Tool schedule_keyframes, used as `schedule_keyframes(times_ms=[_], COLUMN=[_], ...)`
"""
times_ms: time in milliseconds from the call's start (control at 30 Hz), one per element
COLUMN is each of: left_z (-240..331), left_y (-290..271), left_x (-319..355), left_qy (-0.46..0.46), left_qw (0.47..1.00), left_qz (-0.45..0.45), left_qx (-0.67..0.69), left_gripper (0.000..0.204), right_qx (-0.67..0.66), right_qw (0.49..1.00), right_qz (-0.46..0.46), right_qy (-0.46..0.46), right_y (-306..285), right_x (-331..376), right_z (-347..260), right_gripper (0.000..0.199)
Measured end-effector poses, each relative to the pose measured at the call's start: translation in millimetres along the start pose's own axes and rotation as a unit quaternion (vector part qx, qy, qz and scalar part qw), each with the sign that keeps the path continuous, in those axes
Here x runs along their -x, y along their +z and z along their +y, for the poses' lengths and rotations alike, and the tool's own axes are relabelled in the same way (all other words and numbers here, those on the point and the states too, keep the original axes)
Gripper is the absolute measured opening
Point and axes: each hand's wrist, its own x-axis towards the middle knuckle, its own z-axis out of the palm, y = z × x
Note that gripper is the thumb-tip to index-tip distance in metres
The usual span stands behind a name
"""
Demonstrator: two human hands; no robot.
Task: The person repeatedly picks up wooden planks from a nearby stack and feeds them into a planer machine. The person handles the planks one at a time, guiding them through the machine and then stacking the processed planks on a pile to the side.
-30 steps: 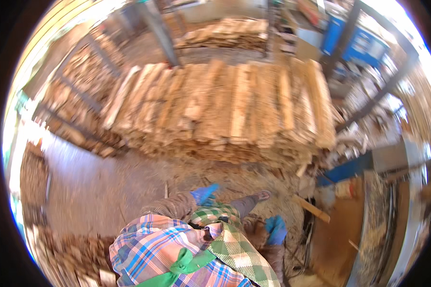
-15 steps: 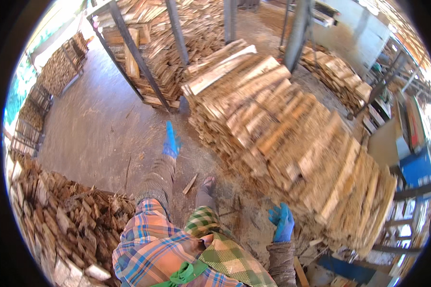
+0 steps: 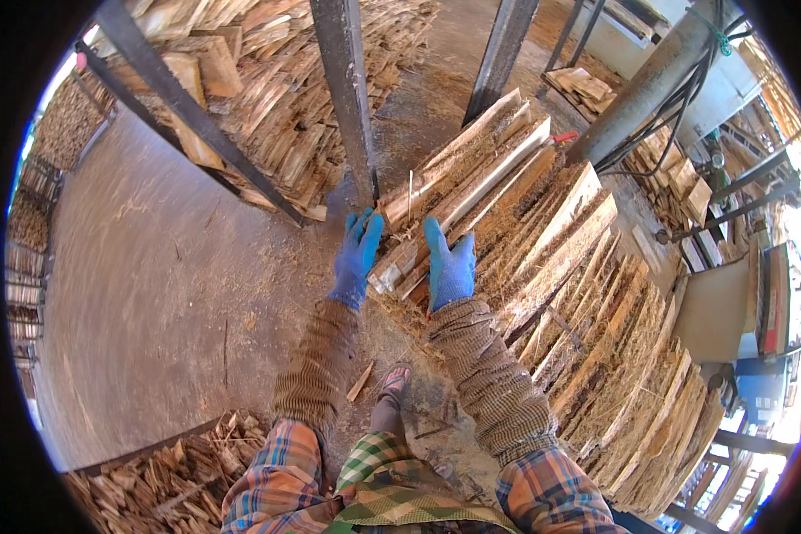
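Both my hands wear blue gloves and reach forward to the near left end of a long stack of rough wooden slats (image 3: 543, 258). My left hand (image 3: 358, 254) is beside the slat ends, close to the foot of a dark metal post (image 3: 345, 89). Its fingers are stretched out and hold nothing that I can see. Over the top slats lies my right hand (image 3: 452, 267), thumb and fingers apart, touching the wood next to a pale, straight-edged slat (image 3: 498, 173). Whether any fingertips reach under a slat is hidden.
More slats lie in a metal-framed rack (image 3: 267, 98) at the far left. Broken wood pieces (image 3: 178, 476) are heaped at the near left. A round pillar (image 3: 654, 84) with black cables stands behind the stack. A wood scrap (image 3: 360, 381) lies on the floor by my foot.
My view has shifted toward the stack's left end. My right hand has come up from low beside the stack onto its slats; my left hand has moved to the slat ends.
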Motion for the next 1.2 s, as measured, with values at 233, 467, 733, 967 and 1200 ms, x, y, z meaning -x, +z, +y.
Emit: schedule_keyframes(times_ms=[233,467,733,967,1200], left_z=[85.6,74.1,117.4,-8.5,-61.5], left_y=[61.9,115.5,126.8,39.8,24.3], left_x=[92.9,4.1,52.2,214.6,285.5], left_qy=[0.091,-0.071,-0.129,-0.294,-0.292], left_qw=[0.973,0.987,0.966,0.893,0.896], left_qz=[-0.205,-0.140,-0.224,-0.258,-0.256], left_qx=[0.060,-0.033,-0.008,0.224,0.214], left_gripper=[0.057,0.102,0.118,0.104,0.088], right_qx=[-0.300,-0.113,-0.264,0.066,-0.184], right_qw=[0.934,0.986,0.964,0.983,0.980], right_qz=[-0.181,-0.123,-0.011,-0.160,-0.069], right_qy=[0.075,0.020,-0.005,0.069,0.023], right_y=[-95.9,-118.5,-133.1,-222.6,-177.5], right_x=[-1.9,-7.8,-8.5,181.0,209.4], right_z=[8.8,-14.0,21.6,102.0,213.4], right_gripper=[0.110,0.121,0.076,0.086,0.075])
